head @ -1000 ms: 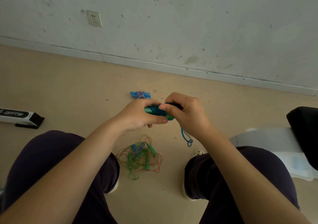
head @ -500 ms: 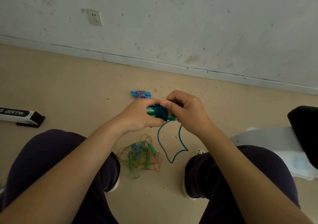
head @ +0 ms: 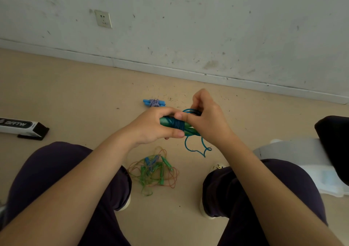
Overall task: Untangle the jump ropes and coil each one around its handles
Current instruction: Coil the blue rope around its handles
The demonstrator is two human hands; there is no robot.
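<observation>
Near the knees, a tangled pile of ropes (head: 154, 172) lies on the floor (head: 75, 98). Above it, the left hand (head: 153, 127) grips the green handles (head: 174, 123). The right hand (head: 205, 119) pinches the blue rope (head: 194, 147) to wrap it. If the pinch slips, the wraps could spring loose. Farther off lies a coiled blue rope (head: 154, 102), then the gray wall (head: 188, 28).

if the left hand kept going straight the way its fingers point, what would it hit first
Probably the right hand: the left hand, gripping the teal rope-wrapped handles, points right, where the right hand pinches the same bundle, nearly touching.
</observation>
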